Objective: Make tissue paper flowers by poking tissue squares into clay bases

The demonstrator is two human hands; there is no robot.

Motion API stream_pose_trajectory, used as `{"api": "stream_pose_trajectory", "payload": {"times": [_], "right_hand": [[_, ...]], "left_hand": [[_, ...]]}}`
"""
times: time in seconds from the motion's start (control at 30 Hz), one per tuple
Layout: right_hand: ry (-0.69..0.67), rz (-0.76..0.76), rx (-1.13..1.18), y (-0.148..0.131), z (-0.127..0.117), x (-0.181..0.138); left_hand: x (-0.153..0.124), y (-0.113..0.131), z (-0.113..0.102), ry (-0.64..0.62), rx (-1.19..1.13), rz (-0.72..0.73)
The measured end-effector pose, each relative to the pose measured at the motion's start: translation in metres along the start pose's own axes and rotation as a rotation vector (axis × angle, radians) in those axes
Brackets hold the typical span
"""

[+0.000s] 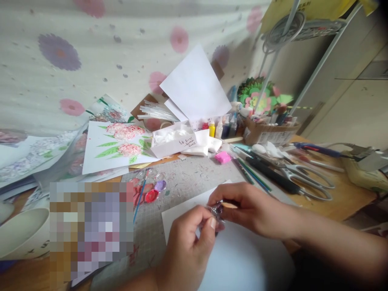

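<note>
My left hand [189,242] is curled in a pinch over a white sheet of paper [242,258] on the grey cutting mat [182,182]. Its thumb and fingers grip a small clear, purplish object [216,211] that I cannot name. My right hand [251,208] meets it from the right, fingers closed on a thin wooden stick or brush handle [229,205] whose tip touches that small object. Both hands hover just above the paper.
A paint palette blister [151,190] with a blue brush lies left of the hands. Scissors [303,178], pens, a pink eraser [223,157], paint bottles [218,128], a white box [172,139], flower paintings [118,145] and a cup [21,234] crowd the desk.
</note>
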State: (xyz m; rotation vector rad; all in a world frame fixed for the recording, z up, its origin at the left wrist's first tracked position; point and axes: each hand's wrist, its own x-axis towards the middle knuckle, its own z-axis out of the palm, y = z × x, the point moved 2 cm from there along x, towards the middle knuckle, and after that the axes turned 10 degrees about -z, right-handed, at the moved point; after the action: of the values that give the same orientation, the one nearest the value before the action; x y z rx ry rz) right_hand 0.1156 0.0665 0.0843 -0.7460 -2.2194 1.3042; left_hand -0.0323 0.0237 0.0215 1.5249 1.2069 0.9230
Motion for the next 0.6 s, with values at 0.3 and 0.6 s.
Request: {"api": "stream_pose_trajectory", "payload": {"times": [0.3,0.6], "right_hand": [[-0.019,0.009,0.46,0.024,-0.008,-0.002],[0.172,0.062,0.224,0.022,0.007,0.005]], "left_hand": [[0.002,0.005,-0.003,-0.016,-0.027,0.013],[0.001,0.003,0.001,-0.024,0.044,-0.028]]}}
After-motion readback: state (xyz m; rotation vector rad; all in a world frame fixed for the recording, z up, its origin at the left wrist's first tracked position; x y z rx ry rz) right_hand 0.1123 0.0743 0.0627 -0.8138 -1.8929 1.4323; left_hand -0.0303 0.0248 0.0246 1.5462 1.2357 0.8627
